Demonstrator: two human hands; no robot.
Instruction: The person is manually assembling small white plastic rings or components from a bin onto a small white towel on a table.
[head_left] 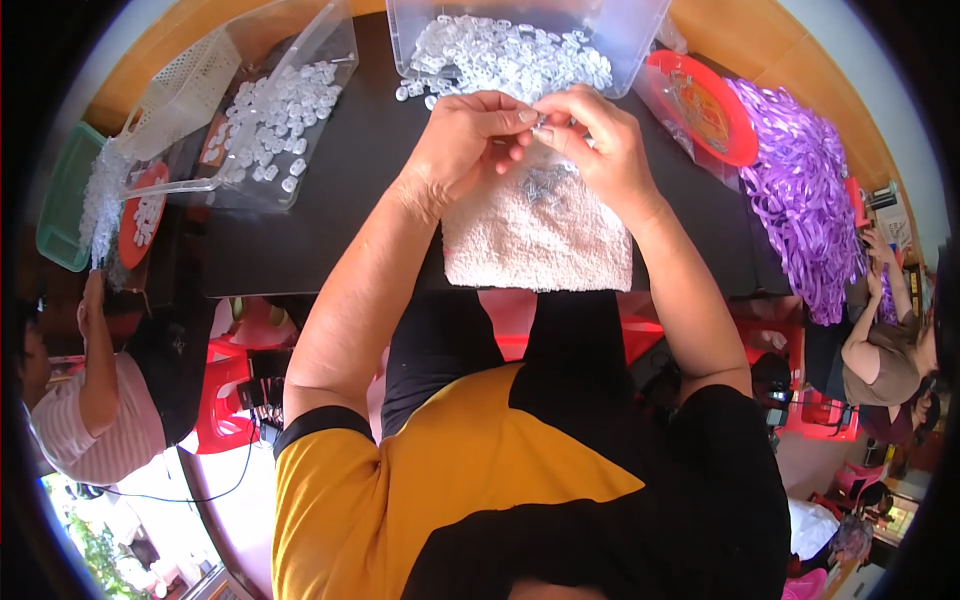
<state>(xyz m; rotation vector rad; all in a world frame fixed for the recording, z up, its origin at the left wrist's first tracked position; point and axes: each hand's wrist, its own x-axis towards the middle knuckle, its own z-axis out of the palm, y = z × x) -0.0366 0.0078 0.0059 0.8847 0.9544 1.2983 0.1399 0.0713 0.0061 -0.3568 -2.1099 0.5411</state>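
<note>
My left hand (468, 142) and my right hand (600, 148) meet above the far end of a pale pink towel (540, 250). Thumb and forefinger of each are pinched together at the fingertips. Between them is something tiny, too small to make out. Just below the hands, several thin metal pieces (545, 187) lie in a loose pile on the towel. Beyond my fingers a clear plastic bin (630, 45), tipped toward me, holds many small white plastic parts (510, 55), and a few have spilled at its front edge.
Left on the dark table (340, 230) lies a clear tray (285, 195) of white parts, beside a white basket (185, 85). Right are a red plate (735, 140) with small metal pieces and a heap of purple ribbon straps (795, 190). People sit at both sides.
</note>
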